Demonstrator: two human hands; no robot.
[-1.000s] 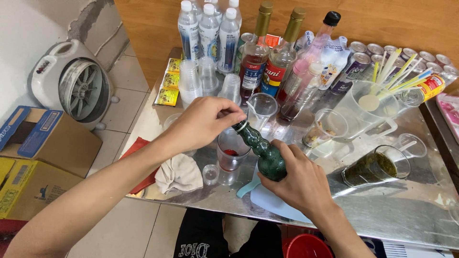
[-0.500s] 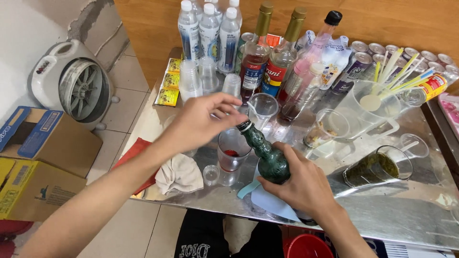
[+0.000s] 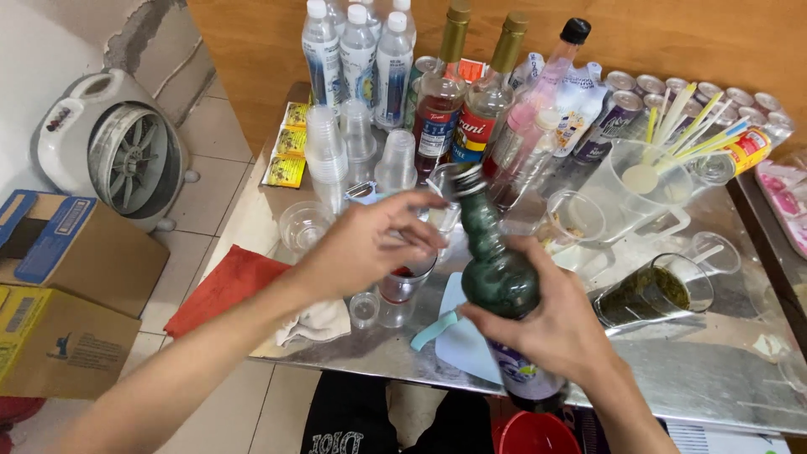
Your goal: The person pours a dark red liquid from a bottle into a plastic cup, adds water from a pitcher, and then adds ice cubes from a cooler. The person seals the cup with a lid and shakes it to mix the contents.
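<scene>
The right hand (image 3: pixel 555 332) grips the green glass bottle (image 3: pixel 498 273), likely heavy and slick, round its belly, while the left hand (image 3: pixel 370 244), fingers loosely curled and empty, hovers at nine o'clock.

Green bottle (image 3: pixel 498 273): glossy textured glass, held in right hand (image 3: pixel 555 332). Table (image 3: pixel 698 370): polished sheet metal, reflective, smeared. Wall panel (image 3: pixel 672 34): smooth wood, matt. Red cloth (image 3: pixel 220 286): soft matt fabric. Cups (image 3: pixel 324 147): clear thin plastic. Boxes (image 3: pixel 67 252): matt cardboard. Cans (image 3: pixel 626 101): shiny metal.
</scene>
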